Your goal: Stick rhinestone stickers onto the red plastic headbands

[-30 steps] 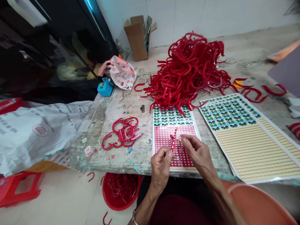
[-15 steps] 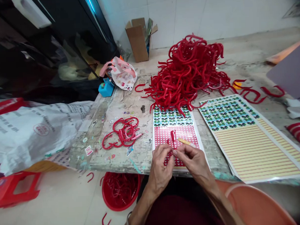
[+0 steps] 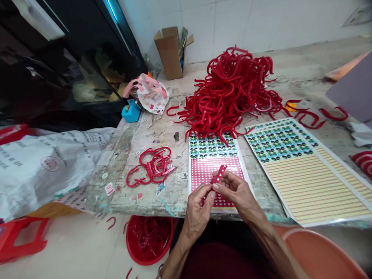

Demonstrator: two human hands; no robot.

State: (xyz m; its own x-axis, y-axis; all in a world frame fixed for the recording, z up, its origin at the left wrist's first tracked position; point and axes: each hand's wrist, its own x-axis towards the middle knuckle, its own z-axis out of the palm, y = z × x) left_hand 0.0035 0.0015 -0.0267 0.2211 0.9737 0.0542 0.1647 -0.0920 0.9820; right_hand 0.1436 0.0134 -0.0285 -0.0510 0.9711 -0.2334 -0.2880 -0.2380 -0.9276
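Observation:
A short red strip with white heart shapes (image 3: 220, 173) sticks up between my two hands, over a sheet of printed stickers. My right hand (image 3: 241, 196) pinches it between thumb and fingers. Closed close beside it, my left hand (image 3: 198, 208) has its fingertips on the strip's lower end, which the fingers partly hide. The sticker sheet (image 3: 194, 167) lies flat under the hands, with rows of green-and-blue pictures above and small hearts on red below. Behind it rises a large heap of curved red strips (image 3: 233, 95).
More printed sheets (image 3: 309, 180) lie to the right. Several looped red strips (image 3: 156, 167) rest on the left of the table, near a small blue box (image 3: 131, 111) and a white bag (image 3: 152, 96). Below the front edge are a red basin (image 3: 128, 243) and an orange tub (image 3: 318, 249).
The strip, upright before, now leans to the right with its white hearts showing. My right hand has turned and come up slightly. A yellow pen-like thing beside it is no longer visible.

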